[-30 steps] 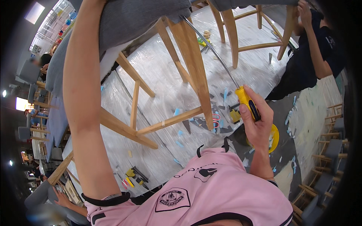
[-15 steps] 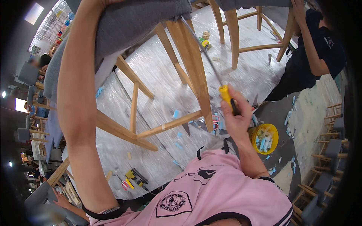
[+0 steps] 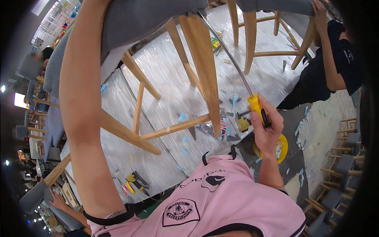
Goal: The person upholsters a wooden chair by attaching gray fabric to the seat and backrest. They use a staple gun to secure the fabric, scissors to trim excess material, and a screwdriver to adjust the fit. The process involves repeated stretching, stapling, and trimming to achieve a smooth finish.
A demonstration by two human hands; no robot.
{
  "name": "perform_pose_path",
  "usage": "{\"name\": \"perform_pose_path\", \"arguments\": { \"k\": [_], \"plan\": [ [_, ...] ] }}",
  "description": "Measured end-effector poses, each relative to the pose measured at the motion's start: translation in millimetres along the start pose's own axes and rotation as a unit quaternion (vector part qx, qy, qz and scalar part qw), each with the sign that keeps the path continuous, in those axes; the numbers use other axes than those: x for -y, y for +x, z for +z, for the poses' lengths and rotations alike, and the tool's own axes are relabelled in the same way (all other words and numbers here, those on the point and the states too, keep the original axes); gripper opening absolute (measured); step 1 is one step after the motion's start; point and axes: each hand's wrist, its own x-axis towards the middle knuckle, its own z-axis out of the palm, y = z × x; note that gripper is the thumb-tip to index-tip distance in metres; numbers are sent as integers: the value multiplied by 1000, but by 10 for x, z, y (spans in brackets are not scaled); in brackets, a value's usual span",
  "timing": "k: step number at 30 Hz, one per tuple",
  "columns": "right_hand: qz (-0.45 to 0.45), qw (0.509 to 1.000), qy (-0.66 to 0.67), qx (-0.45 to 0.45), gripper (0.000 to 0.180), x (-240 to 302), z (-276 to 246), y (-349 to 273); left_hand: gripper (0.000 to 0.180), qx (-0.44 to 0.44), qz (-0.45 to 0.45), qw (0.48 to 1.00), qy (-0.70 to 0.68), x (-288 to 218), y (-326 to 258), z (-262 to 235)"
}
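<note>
Plastic sheeting is covering the worktable, littered with blue scraps, in a hall lined with wooden chairs. Two upturned chairs are being worked on: one grey-cushioned chair is being steadied overhead by the left arm, its hand out of view. One yellow-handled screwdriver is being gripped in the right hand, shaft reaching the seat. One yellow tub is lying below.

Chair leg and rungs block reach left of right hand. Gaps between legs open down to wrapped surface. Screwdriver runs just beside leg. Scraps and tools litter surface.
</note>
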Motion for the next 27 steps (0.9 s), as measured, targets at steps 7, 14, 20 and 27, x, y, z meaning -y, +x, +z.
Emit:
{"name": "perform_pose_path", "arguments": {
  "k": [7,14,20,27],
  "plan": [
    [13,999,-46,20,40,147,-111,193,77,10,13,1000,-4,-109,-86,-42],
    [83,995,-36,29,39,430,-200,236,77,4,5,1000,-1,73,22,-33],
    [104,990,-84,37,39,675,-289,325,76,13,10,1000,-13,-76,-62,-41],
    [54,981,-179,58,36,938,-391,555,67,26,-10,998,-51,-87,-48,15]
  ]
}}
